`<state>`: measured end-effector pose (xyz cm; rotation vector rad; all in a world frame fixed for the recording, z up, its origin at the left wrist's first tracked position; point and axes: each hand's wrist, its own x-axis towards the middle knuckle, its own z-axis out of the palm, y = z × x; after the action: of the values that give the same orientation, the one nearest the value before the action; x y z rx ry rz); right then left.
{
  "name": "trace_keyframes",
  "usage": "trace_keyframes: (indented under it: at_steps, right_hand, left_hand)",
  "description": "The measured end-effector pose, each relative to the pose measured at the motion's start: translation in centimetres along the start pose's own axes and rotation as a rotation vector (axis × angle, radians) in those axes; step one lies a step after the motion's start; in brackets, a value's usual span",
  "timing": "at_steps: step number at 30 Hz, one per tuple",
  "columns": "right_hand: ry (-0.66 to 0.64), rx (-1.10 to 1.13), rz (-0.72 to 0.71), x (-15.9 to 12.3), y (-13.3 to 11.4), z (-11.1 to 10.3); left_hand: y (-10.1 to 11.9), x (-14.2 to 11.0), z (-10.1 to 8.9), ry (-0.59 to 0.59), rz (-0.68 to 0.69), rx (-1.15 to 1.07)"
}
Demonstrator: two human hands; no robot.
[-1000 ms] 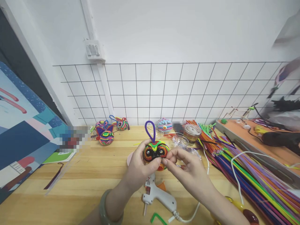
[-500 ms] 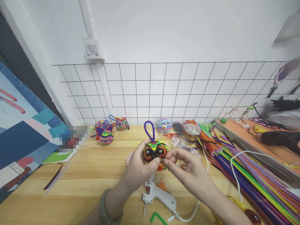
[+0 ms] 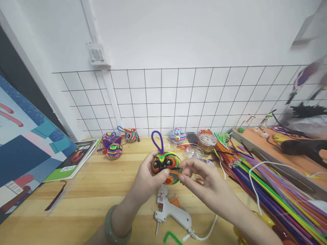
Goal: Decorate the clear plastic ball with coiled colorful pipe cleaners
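My left hand (image 3: 149, 182) is closed around a round ornament (image 3: 164, 158) made of coiled, many-coloured pipe cleaners. Two shiny black eyes face up from it, and a purple loop (image 3: 157, 141) stands at its top. Thumb and forefinger of my right hand (image 3: 203, 178) pinch an orange pipe cleaner (image 3: 175, 172), which runs across the ball's right side. A grey patch of the ball shows below that strand. Just under my hands lies a white glue gun (image 3: 176, 214) with an orange trigger, its nozzle toward me.
Several finished-looking ornaments (image 3: 114, 150) stand at the back left, near a magazine (image 3: 76, 160). Clear plastic dishes (image 3: 194, 152) and a round container (image 3: 207, 141) are at the back right. Bundled pipe cleaners (image 3: 268, 190) and a white cord (image 3: 251, 180) fill the right side. A bent green piece (image 3: 172, 236) lies in front.
The ornament has shifted slightly left and tilted in my left hand. My right fingers have drawn the orange pipe cleaner away from the ball, exposing the grey patch.
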<state>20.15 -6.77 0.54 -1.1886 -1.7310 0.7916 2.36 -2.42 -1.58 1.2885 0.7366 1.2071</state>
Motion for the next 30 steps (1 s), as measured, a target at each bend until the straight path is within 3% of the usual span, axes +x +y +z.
trace_keyframes:
  at_steps: [6, 15, 30]
  right_hand:
    - [-0.006, -0.03, -0.004, -0.2, -0.4, -1.2]
    - [0.052, -0.202, -0.157, -0.1, -0.5, -1.3]
    - [0.012, -0.088, -0.105, 0.7, -0.3, -1.8]
  left_hand:
    - [0.1, 0.3, -0.5, 0.047, -0.015, -0.187]
    - [0.4, 0.3, -0.1, 0.027, -0.057, -0.224]
    - [0.5, 0.1, -0.1, -0.069, -0.034, -0.269]
